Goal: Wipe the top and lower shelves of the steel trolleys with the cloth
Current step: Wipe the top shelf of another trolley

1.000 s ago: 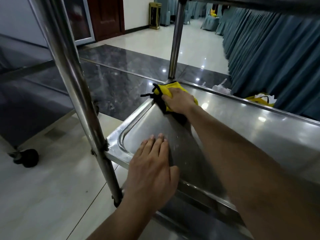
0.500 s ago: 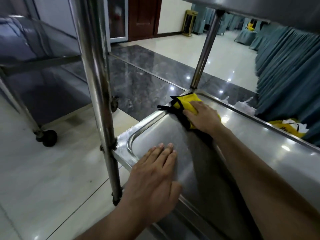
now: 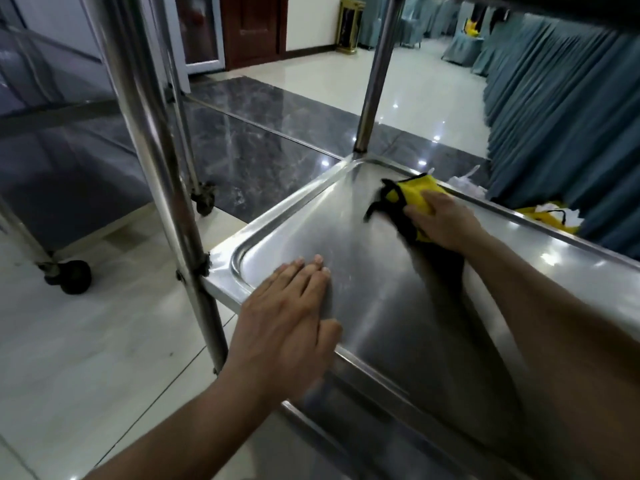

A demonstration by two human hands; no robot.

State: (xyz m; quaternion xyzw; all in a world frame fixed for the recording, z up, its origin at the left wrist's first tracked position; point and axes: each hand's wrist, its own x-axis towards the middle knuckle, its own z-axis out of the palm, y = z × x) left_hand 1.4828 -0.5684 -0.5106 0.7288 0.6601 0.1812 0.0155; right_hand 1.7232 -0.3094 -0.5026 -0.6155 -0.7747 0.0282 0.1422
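The yellow cloth [image 3: 417,197] is lying on the lower shelf [image 3: 381,306] right of frame centre, bunched under the right hand [image 3: 441,220], whose fingers are curling down and pressing on it. The left hand [image 3: 287,327] is resting open and flat, fingers together, on the shelf's near rim, lower centre.

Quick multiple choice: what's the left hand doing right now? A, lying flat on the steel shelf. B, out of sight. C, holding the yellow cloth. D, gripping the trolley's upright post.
A: the left hand lies palm-down, fingers together, on the lower shelf near its corner, while the right hand presses the yellow cloth.
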